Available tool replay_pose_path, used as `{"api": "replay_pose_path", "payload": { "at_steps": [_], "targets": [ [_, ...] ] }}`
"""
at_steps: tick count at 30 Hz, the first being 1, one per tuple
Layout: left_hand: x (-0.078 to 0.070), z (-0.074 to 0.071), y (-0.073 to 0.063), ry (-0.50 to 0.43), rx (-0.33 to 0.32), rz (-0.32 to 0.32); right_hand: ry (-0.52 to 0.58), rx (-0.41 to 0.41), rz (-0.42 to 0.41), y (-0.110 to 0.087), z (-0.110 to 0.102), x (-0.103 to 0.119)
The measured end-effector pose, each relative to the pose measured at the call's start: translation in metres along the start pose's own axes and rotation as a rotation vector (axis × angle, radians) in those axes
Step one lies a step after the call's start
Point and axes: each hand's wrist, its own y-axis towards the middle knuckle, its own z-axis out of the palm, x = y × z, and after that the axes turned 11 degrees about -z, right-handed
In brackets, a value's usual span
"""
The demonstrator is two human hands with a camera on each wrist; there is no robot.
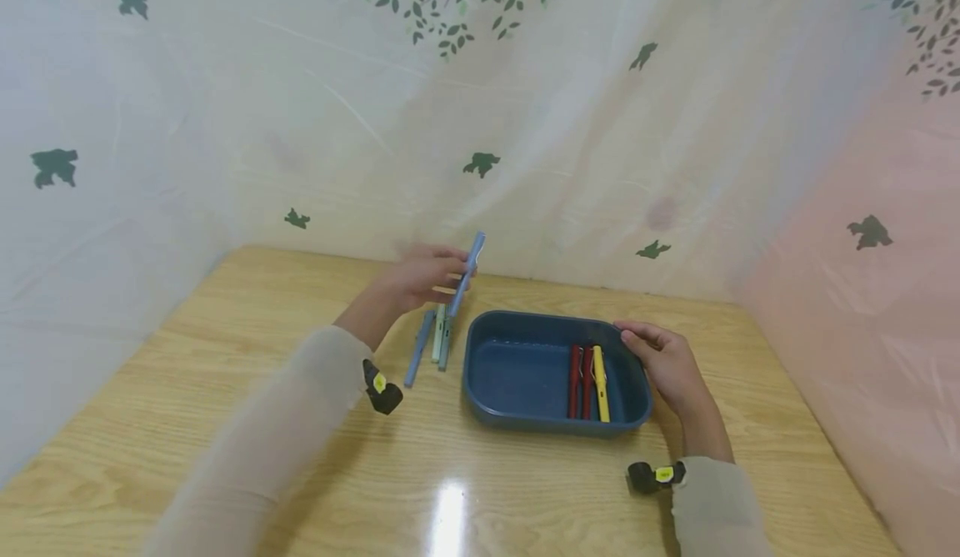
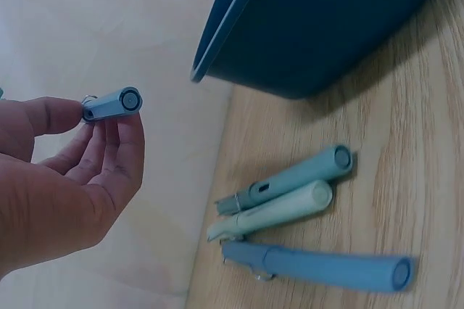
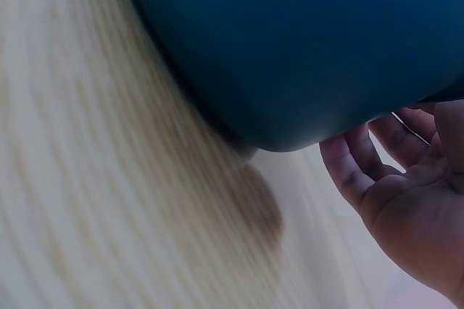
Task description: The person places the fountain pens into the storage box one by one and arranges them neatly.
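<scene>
So the left hand has a light blue pen pinched between thumb and fingertips, with both ends of the pen sticking out past the fingers. It's tilted, up off the worktop, just to the left of the far left corner of the dark blue box and not touching it.

Pretty much under that hand, three more pens lie on the worktop beside the box: a second blue pen on the left, then a pale green pen and a teal pen right up against each other.

The right hand is over at the other end, gripping the box by its rim at the far right corner. Inside, toward that hand's side, two red pens and a yellow pen lie side by side, yellow one nearest the hand.
</scene>
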Motion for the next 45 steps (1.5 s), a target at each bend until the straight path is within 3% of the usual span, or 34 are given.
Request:
{"api": "replay_pose_path", "payload": {
  "at_steps": [11,27,37,45],
  "targets": [
    [0.006,0.030,0.008,-0.060,0.037,-0.012,0.002,0.000,0.003,0.001,0.000,-0.002],
    [0.007,0.061,0.008,-0.034,0.037,-0.014,0.022,0.008,-0.026,0.000,-0.001,0.000],
    [0.010,0.084,0.007,0.003,0.096,-0.035,0.029,0.020,-0.010,-0.003,0.000,0.004],
    [0.022,0.111,0.005,0.051,0.164,-0.041,0.038,0.014,-0.004,-0.001,0.000,0.001]
  ]
}}
